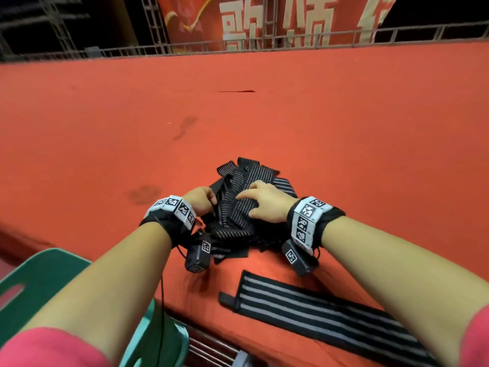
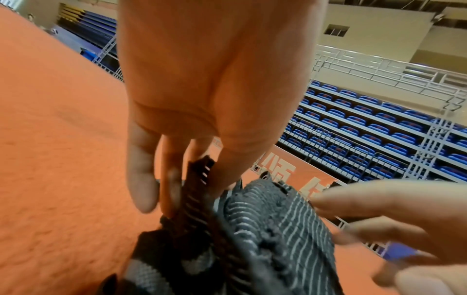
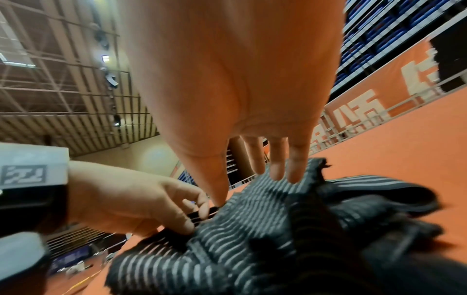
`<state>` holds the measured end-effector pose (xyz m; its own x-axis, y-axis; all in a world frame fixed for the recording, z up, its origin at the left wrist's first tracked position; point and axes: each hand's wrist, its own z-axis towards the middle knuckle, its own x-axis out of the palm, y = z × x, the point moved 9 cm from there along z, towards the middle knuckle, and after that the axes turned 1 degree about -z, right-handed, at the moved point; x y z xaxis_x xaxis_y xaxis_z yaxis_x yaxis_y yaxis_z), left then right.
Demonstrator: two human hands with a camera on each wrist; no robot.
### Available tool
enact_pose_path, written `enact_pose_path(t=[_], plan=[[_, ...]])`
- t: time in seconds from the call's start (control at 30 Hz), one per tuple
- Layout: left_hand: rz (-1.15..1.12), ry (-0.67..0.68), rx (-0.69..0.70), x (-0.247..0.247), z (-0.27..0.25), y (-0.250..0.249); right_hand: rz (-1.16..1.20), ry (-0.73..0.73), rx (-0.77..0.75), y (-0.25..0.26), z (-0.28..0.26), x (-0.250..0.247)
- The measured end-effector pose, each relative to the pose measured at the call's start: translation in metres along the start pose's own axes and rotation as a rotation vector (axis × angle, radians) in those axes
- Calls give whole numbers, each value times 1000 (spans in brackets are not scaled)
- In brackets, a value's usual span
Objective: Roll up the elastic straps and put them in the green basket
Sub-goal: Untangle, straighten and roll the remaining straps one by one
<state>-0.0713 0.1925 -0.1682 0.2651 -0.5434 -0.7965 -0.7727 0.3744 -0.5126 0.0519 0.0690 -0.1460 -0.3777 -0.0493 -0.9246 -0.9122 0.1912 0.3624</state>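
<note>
A heap of black, grey-striped stretchy cloth straps lies in a messy pile on the red cloth-covered tabletop, in the middle of the head view. One more long black strap with grey stripes lies flat by itself at about 5 o'clock from the heap, near the table edge. The green plastic basket sits low at about 8 o'clock from the heap, off the table edge.

The left hand is at the 9 o'clock side of the heap. Its fingers and thumb pinch the end of one strap. The right hand lies on top of the heap with its fingers straight and spread, pressing the straps down. It holds nothing.

The straps look soft, light and floppy. They bend and fold easily, so they will not break. They look tangled, so pulling one out may drag others along. I think the best place to take hold is a flat end of one strap, while the other hand keeps the heap down. A rolled strap may spring open if it is let go.

The head view shows the basket and the flat strap; the wrist views do not. The left wrist view shows the pinch up close, with the strap end between thumb and fingers. The right wrist view shows the straight right fingertips touching the stripes, and the left hand beside them.
</note>
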Motion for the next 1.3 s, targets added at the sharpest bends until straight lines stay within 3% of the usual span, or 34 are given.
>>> enact_pose_path(t=[0.13, 0.2, 0.3, 0.43, 0.57, 0.67, 0.93, 1.13, 1.3], plan=[[-52, 9, 65, -3, 3, -2, -228, 73, -74, 36, 22, 20], [-95, 8, 62, -6, 2, -3, -351, 117, -48, 33, 27, 30], [-136, -19, 23, -14, 3, 6, -393, 68, -16, 23, 29, 25], [-68, -106, -15, -27, 2, 19, -309, -42, 20, 5, 23, 6], [-68, -43, -44, -19, 0, 27, -200, -110, 47, -13, 15, -7], [-30, -38, -14, -16, -2, 24, -100, -102, 53, -22, 11, -9], [0, -11, 50, -10, -4, 5, 83, -266, 89, -40, -1, -24], [68, -26, 129, -7, 1, -20, 196, -217, 56, -40, -4, -20], [167, -99, 166, -6, 7, -37, 170, -254, 222, -77, -4, -19]])
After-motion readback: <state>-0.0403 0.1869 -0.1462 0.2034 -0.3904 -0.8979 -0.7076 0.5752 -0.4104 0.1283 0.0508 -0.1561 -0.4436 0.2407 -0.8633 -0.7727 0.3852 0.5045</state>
